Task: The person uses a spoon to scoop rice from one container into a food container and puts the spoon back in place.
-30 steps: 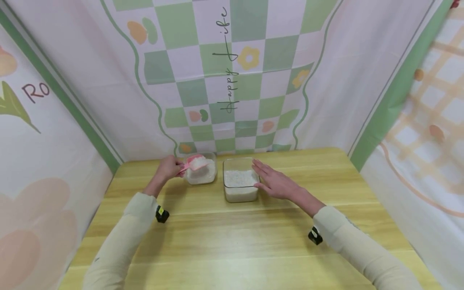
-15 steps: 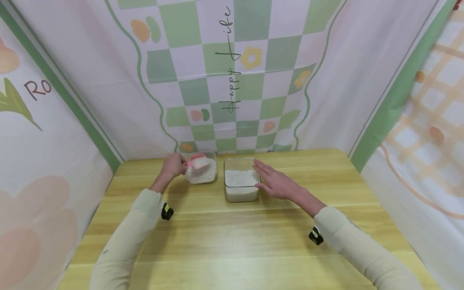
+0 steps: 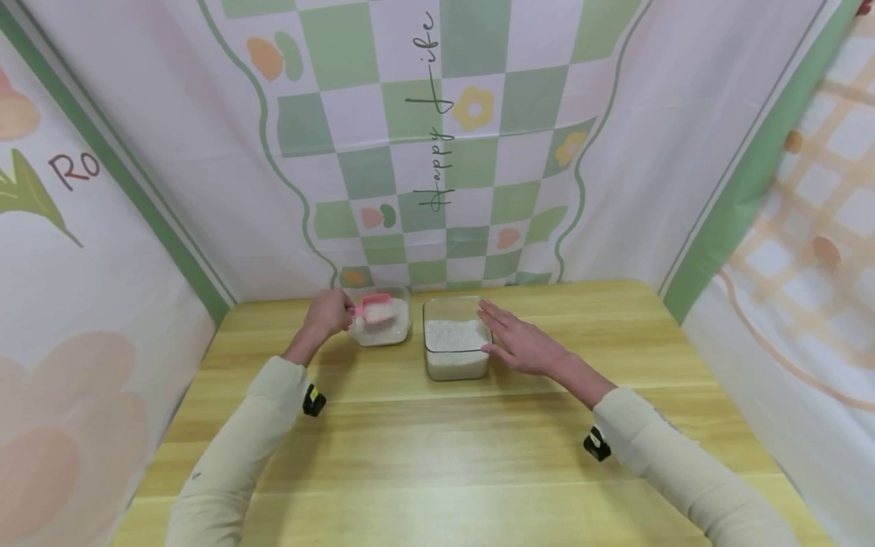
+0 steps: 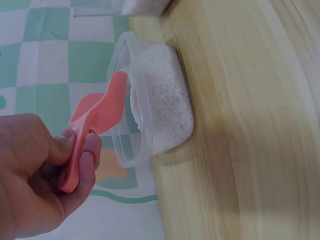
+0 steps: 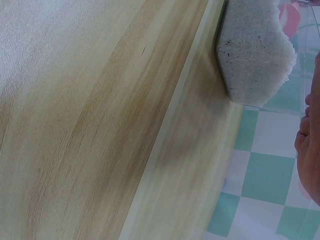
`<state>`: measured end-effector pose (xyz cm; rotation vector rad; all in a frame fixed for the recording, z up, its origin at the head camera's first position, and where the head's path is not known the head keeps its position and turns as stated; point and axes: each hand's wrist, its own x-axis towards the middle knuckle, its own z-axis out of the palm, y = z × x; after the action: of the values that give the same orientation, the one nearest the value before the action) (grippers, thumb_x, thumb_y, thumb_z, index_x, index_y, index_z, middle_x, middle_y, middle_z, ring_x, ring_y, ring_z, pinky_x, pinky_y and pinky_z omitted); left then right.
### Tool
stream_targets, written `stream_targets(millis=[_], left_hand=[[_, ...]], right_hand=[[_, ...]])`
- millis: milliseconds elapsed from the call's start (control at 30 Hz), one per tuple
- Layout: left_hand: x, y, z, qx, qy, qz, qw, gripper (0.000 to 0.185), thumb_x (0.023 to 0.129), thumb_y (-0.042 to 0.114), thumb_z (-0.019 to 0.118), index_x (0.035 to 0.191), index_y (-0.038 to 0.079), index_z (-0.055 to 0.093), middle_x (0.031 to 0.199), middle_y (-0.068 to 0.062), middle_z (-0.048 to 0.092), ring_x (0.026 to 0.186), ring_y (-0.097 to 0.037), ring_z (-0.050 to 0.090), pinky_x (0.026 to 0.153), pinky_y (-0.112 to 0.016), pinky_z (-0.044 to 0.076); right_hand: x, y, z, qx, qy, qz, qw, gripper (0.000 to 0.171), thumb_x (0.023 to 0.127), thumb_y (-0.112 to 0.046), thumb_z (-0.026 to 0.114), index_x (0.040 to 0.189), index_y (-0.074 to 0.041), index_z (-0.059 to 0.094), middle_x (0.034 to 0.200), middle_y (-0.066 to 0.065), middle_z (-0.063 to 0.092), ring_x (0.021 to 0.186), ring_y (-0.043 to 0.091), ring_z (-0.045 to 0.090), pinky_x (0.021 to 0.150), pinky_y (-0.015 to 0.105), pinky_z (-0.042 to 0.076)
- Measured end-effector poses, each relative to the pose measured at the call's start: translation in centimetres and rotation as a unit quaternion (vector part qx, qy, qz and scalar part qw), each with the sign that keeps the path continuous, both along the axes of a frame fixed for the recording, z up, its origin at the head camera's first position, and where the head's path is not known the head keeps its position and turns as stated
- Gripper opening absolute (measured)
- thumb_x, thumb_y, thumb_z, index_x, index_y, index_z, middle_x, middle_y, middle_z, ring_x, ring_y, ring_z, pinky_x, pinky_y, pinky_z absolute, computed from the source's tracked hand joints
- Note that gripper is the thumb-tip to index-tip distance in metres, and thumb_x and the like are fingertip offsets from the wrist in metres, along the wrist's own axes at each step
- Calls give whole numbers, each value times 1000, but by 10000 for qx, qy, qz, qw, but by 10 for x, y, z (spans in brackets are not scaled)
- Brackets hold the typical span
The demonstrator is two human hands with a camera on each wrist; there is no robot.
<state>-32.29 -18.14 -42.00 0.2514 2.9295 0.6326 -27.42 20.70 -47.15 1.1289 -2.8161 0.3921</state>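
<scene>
Pink plastic catches our eye first: the scoop (image 3: 374, 308) sits over the far-left clear tub (image 3: 403, 332) of white rice, at the far edge of the wooden table (image 3: 437, 456). Our left hand (image 3: 328, 313) reaches forward from a cream sleeve, the wrist a little raised, and pinches the scoop's handle between thumb and curled fingers (image 4: 82, 165); the wrist view shows the handle clamped against the side of the forefinger. The scoop's long axis runs left to right, handle toward our left hand, bowl pointing right over the tub's rim. In the wrist view the bowl (image 4: 112, 107) lies just inside the tub's lip (image 4: 137, 100), above the rice; we cannot tell whether it touches the grains.

Our right hand (image 3: 521, 343) stretches in from the near right, fingers straight and spread a little, palm down. It lies against the right wall of the second tub (image 3: 454, 371), the rectangular one that stands just right of the first and also holds rice. The fingertips point far and left along that wall. The right wrist view shows this tub's rice-filled corner (image 5: 255, 55) on the table and only the edge of a finger (image 5: 307, 150).
</scene>
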Motion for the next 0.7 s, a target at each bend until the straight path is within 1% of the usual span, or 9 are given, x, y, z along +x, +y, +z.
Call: stream_targets(millis=[133,300,433,533,700], left_hand=[[1,-2,-1,-62,-11,-33,10000,26,85,-6,62,108,-2,74,98,-18,76,71,-17,71,70,-31,60],[2,-4,0,-159,-10,-78,9998,25,86,-8,61,107,-2,74,100,-18,75,71,-17,70,68,-29,59],[3,-6,1,-356,78,-126,9993,26,86,-8,60,106,-1,75,103,-18,75,72,-17,70,67,-28,59],[5,-7,2,-515,189,-145,9984,27,87,-7,59,108,-1,75,105,-18,75,77,-20,72,68,-29,60],[7,-9,2,-752,448,-211,9959,27,87,-6,58,106,0,75,109,-18,74,98,-30,72,82,-38,60]], right_hand=[[0,0,1,-23,-90,-21,10000,67,104,-36,49,153,5,28,163,22,21,149,38,27,116,53,35],[0,0,2,-16,-166,-33,9999,67,104,-36,48,154,4,27,164,22,20,150,38,26,117,53,35],[0,0,1,-45,-147,-32,9999,68,105,-37,48,154,4,27,164,21,20,149,38,27,116,53,35],[0,1,1,-54,-125,-21,9999,68,105,-39,47,154,5,27,164,22,20,149,39,28,116,53,36],[1,1,2,9,-182,-46,9998,68,105,-39,47,154,4,26,165,20,19,150,37,27,116,52,35]])
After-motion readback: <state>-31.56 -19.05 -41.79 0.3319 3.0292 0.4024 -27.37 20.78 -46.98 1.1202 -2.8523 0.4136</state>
